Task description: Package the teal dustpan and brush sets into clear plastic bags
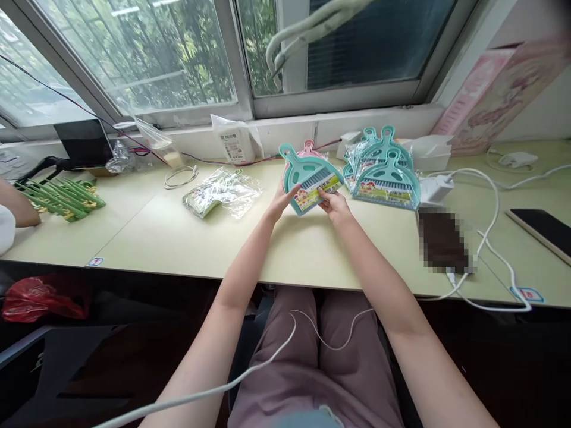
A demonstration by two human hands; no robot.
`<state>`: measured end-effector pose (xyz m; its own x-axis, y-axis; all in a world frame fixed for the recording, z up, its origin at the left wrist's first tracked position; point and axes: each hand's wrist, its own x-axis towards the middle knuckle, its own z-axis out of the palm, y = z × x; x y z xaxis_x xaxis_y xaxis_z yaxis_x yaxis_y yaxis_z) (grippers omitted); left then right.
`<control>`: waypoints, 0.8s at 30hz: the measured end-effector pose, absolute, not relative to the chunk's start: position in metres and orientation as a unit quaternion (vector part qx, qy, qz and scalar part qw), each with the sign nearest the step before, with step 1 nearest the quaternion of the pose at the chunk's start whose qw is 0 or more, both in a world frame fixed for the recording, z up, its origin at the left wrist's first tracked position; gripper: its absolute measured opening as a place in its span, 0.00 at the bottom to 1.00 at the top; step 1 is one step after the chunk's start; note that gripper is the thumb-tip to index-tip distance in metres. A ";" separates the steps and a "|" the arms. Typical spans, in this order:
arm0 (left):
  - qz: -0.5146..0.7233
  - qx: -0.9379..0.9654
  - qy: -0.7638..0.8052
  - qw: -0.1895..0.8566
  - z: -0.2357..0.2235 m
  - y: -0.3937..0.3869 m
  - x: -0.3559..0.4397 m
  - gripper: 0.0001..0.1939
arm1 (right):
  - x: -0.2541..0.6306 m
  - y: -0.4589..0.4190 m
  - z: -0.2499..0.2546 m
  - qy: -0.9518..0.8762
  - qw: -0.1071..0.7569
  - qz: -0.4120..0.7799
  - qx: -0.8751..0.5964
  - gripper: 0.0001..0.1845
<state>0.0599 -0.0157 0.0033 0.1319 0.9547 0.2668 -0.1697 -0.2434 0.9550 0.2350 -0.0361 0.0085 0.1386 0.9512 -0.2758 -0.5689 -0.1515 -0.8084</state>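
Note:
I hold a teal mini dustpan-and-brush set [307, 175] with a colourful label just above the pale table [178, 238]. My left hand [281, 201] grips its left edge. My right hand [333, 205] pinches its lower right edge at the label. A pink set [308, 148] lies right behind it. To the right rests a pile of bagged teal sets [386, 172]. A heap of clear plastic bags [223, 191] lies to the left of my hands.
Green plastic sticks [62, 199] lie far left beside another person's arm [15, 205]. White chargers and cables [484, 232], a blurred dark item [443, 239] and a phone [542, 229] sit to the right. A white box [430, 151] stands by the window sill. A red bag [38, 295] hangs below the table.

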 end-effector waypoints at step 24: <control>0.231 0.733 0.635 0.083 0.014 -0.033 0.057 0.16 | 0.266 -0.024 0.010 -0.120 0.656 0.602 -0.439 0.12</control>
<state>0.0572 -0.0334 0.0143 0.0877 0.9687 0.2324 0.8921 -0.1802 0.4143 0.2655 -0.0244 0.0101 0.2458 0.8955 -0.3710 -0.6846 -0.1105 -0.7205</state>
